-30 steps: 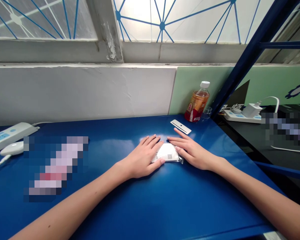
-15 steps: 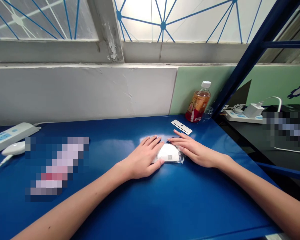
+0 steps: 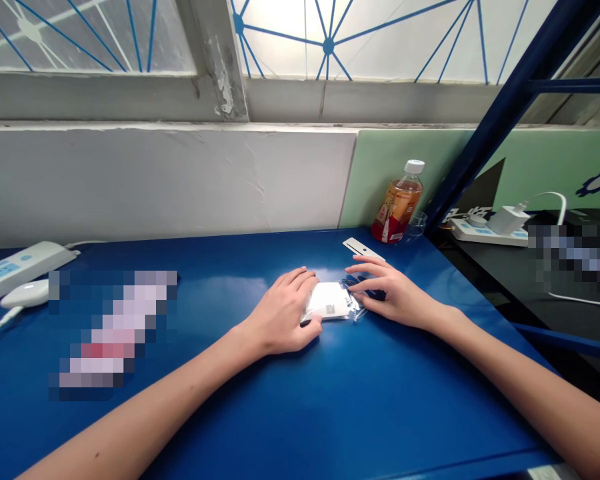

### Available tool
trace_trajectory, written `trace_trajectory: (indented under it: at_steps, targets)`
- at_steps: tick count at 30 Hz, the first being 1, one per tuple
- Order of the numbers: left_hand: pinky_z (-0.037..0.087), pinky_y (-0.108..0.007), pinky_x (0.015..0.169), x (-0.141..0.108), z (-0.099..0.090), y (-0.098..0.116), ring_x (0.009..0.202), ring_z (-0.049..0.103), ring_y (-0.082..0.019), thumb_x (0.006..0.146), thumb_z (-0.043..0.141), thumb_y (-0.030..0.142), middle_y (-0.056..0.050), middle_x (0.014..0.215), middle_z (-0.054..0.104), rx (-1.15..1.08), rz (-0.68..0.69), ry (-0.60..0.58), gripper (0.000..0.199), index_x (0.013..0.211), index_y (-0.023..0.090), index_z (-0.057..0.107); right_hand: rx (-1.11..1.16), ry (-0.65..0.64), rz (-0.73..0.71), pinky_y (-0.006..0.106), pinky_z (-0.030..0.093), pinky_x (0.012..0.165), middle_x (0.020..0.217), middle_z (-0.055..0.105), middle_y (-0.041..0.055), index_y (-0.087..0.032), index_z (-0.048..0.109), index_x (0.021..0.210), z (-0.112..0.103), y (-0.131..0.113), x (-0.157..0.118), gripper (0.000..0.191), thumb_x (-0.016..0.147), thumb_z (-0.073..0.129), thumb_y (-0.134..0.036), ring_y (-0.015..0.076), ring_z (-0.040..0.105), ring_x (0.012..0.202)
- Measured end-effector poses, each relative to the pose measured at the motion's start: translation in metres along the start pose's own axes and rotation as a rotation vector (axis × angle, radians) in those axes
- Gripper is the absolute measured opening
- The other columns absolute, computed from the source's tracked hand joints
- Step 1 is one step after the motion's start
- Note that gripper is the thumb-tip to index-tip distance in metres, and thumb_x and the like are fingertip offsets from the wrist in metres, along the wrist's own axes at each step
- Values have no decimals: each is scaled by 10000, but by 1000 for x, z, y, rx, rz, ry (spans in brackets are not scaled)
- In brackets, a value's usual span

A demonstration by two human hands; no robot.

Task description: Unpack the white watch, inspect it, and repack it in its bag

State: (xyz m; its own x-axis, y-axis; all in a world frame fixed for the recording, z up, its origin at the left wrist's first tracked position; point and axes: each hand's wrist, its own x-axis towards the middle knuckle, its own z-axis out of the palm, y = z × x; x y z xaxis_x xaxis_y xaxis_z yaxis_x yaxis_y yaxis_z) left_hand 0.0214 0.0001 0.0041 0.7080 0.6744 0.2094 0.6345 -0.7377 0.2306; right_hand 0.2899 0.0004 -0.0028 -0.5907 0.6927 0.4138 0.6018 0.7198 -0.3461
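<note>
A small white packet in clear plastic wrap lies on the blue table, a grey square mark on its face. My left hand holds its left end, with the fingers along the far side and the thumb at the near edge. Crinkled clear film sticks out at the packet's right end. There my right hand hovers low with bent, separated fingers, the tips at the film; whether they press on it I cannot tell. Just beyond that hand lies a flat white strip with a dark slot, partly covered by the fingers.
A bottle of reddish-brown drink with a white cap stands at the back right by a blue metal post. At left are a white power strip, a white charger with its cable, and a pixelated object.
My right hand has lifted slightly and its fingers have curled and separated at the packet's right end. The packet has shifted slightly left and more of its film shows. My left hand stays on it.
</note>
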Motion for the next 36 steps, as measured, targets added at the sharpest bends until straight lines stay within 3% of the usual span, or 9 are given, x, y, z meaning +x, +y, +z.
trace_trajectory:
  at_steps: [3, 6, 12, 16, 21, 28, 36]
  targets:
    - [275, -513, 1152, 1, 1, 0, 1442, 257, -365, 891, 506, 520, -226, 1524, 353, 3, -21, -50, 734, 1438, 48, 373, 6, 1, 8, 526, 455, 1035, 1182, 686, 103, -224, 758, 952, 0, 0, 0, 154, 895, 615, -236, 320, 499, 1291]
    - [264, -514, 1154, 1, 1, -1, 1440, 261, -367, 911, 480, 580, -227, 1521, 355, -4, -22, -70, 723, 1416, 69, 404, 18, -24, 36, 539, 441, 1047, 1229, 664, 114, -215, 737, 1065, 1, -2, -1, 213, 890, 617, -245, 325, 485, 1304]
    - [300, -496, 1140, 2, -1, -2, 1400, 349, -336, 949, 477, 516, -203, 1420, 487, -63, 34, -24, 589, 1361, 97, 442, 101, -82, 66, 576, 379, 1090, 1370, 580, 100, -243, 670, 1219, 1, -6, -2, 415, 814, 654, -156, 341, 396, 1380]
    - [346, -493, 1112, 1, -1, -2, 1359, 399, -335, 942, 514, 480, -200, 1371, 526, -102, 62, 0, 549, 1336, 103, 457, 151, -24, 58, 584, 413, 1058, 1303, 628, 122, -232, 708, 1141, 6, -5, -2, 317, 828, 712, -287, 356, 450, 1339]
    - [364, -498, 1099, 1, -1, -1, 1354, 403, -341, 918, 546, 462, -191, 1362, 538, -124, 54, 17, 532, 1318, 119, 474, 138, 23, -2, 547, 460, 1026, 1230, 668, 127, -214, 711, 1089, 9, -6, -1, 217, 885, 653, -265, 328, 501, 1296]
    - [355, -503, 1105, 1, -1, 1, 1359, 394, -355, 922, 516, 465, -204, 1359, 539, -67, 15, 18, 529, 1301, 97, 488, 88, -55, -48, 548, 411, 1079, 1257, 661, 88, -252, 704, 1112, -9, 4, 2, 243, 877, 665, -301, 321, 459, 1331]
    - [333, -488, 1124, 1, -1, 0, 1392, 347, -348, 963, 468, 441, -218, 1408, 486, -87, 14, -13, 541, 1354, 68, 430, 76, -96, 38, 517, 414, 1085, 1323, 607, 101, -243, 717, 1070, -23, 10, 1, 268, 831, 702, -363, 317, 493, 1302]
